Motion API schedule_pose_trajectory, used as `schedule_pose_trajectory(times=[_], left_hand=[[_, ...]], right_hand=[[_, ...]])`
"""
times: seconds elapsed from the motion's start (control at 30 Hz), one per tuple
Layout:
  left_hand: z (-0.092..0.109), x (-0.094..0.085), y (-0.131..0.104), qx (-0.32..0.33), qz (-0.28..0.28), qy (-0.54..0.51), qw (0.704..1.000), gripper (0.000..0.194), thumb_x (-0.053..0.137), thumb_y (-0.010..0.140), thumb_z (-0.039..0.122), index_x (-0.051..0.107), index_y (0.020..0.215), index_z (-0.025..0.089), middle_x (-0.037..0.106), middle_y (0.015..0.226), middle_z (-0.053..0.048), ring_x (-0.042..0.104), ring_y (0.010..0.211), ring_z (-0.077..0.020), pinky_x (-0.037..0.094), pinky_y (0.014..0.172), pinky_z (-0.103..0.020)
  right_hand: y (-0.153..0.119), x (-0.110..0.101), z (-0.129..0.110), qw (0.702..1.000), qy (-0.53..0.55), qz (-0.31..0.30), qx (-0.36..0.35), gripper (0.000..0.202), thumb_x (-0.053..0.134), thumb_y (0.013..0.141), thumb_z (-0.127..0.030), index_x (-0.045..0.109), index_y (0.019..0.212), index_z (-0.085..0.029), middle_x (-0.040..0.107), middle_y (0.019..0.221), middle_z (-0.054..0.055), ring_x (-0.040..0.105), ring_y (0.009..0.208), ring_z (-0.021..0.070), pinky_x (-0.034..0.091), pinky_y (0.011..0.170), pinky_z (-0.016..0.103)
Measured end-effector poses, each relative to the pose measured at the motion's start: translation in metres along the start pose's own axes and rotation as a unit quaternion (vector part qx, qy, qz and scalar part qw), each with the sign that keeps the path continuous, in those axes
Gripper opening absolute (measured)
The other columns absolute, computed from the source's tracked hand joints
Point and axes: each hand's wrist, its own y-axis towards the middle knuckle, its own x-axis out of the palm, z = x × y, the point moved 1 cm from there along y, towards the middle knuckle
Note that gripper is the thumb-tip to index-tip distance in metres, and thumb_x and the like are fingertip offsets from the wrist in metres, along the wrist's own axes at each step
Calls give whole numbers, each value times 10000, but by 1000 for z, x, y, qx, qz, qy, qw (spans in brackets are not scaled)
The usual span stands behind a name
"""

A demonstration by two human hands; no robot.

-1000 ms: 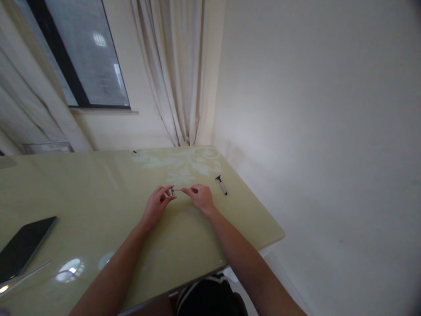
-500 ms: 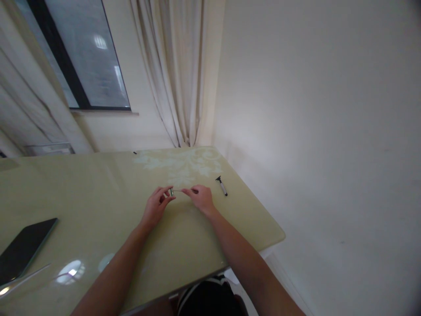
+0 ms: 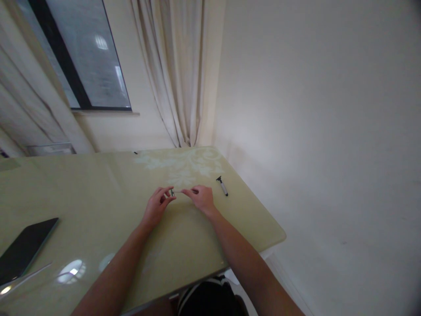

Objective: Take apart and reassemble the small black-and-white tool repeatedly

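My left hand [image 3: 158, 204] pinches a small greenish-silver piece [image 3: 172, 192] between thumb and fingers, held upright above the table. Facing it from the right, my right hand [image 3: 201, 197] is closed on a thin light stick [image 3: 178, 192], whose tip points left and reaches the small piece or stops very close to it. Whether the two touch is too small to tell. A razor [image 3: 222, 186] with a black head and grey handle lies on the table to the right of my right hand.
The glossy yellow-green table [image 3: 177, 259] meets the wall on the right. A black tablet-like slab [image 3: 28, 245] lies at the left, with a thin pale rod [image 3: 28, 277] near it. A tiny dark object [image 3: 135, 153] rests at the far edge, before the curtain [image 3: 184, 74].
Both hands keep nearly the same place and hold. The small piece appears turned slightly in my left fingers; the whole view has shifted a little.
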Motion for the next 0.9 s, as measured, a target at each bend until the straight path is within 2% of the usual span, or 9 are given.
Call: schedule_pose_trajectory(times=[0.1, 0.13, 0.23, 0.33, 0.47, 0.57, 0.7, 0.83, 0.9], left_hand=[[-1, 0, 0, -2, 6, 5, 1000, 366, 690, 860, 446, 714, 1147, 220, 565, 839, 12, 505, 572, -106, 456, 557, -249], [-1, 0, 0, -2, 7, 6, 1000, 365, 689, 860, 449, 713, 1146, 223, 566, 840, 13, 503, 568, -105, 454, 553, -248], [-1, 1, 0, 2, 2, 3, 1000, 363, 693, 857, 456, 715, 1137, 226, 569, 838, 16, 499, 556, -102, 461, 557, -252], [0, 1, 0, 5, 8, 0, 1000, 365, 692, 860, 447, 713, 1148, 224, 568, 845, 15, 506, 563, -103, 470, 570, -255], [0, 0, 0, 5, 3, 3, 1000, 360, 687, 863, 441, 712, 1145, 218, 569, 840, 15, 497, 552, -99, 462, 557, -250], [1, 0, 0, -1, 4, 10, 1000, 363, 685, 862, 444, 709, 1149, 224, 575, 846, 12, 504, 561, -103, 462, 554, -247], [3, 0, 0, -5, -5, 12, 1000, 365, 689, 854, 457, 712, 1133, 223, 580, 841, 10, 505, 559, -105, 469, 562, -251], [1, 0, -1, -4, -1, 6, 1000, 380, 689, 855, 468, 707, 1149, 227, 575, 860, 6, 510, 573, -109, 472, 572, -256], [1, 0, -1, -2, 1, 5, 1000, 380, 691, 852, 472, 709, 1142, 225, 568, 853, 10, 500, 562, -106, 468, 567, -258]], right_hand=[[0, 1, 0, 997, 37, -63, 7, 665, 533, 873, -785, 778, 723, -186, 491, 532, -29, 425, 548, 114, 259, 562, 264], [1, 0, 1, 998, 34, -60, 14, 663, 538, 870, -784, 777, 719, -184, 483, 527, -31, 422, 544, 114, 258, 560, 265], [1, -3, 1, 1000, 9, -1, 24, 653, 570, 856, -776, 757, 681, -176, 511, 547, -20, 441, 562, 118, 266, 572, 268], [1, -4, 0, 999, 31, -36, 21, 650, 556, 868, -770, 760, 689, -180, 517, 546, -24, 443, 556, 114, 266, 565, 263], [1, -3, 0, 1000, 20, -13, 19, 635, 590, 853, -763, 752, 680, -174, 517, 551, -27, 447, 565, 111, 267, 577, 262], [1, -1, -1, 998, 29, -58, 0, 643, 560, 875, -763, 755, 688, -180, 520, 554, -30, 443, 562, 109, 266, 572, 262], [1, -2, -2, 1000, 7, -10, -6, 627, 579, 863, -768, 753, 705, -187, 585, 602, -17, 489, 601, 115, 292, 615, 259], [1, -5, -3, 999, 11, -40, 5, 599, 600, 856, -759, 763, 728, -197, 603, 601, -18, 516, 609, 121, 313, 653, 261], [1, -7, -2, 999, -19, -11, 25, 595, 634, 832, -756, 751, 692, -190, 600, 591, -14, 521, 621, 128, 319, 680, 271]])
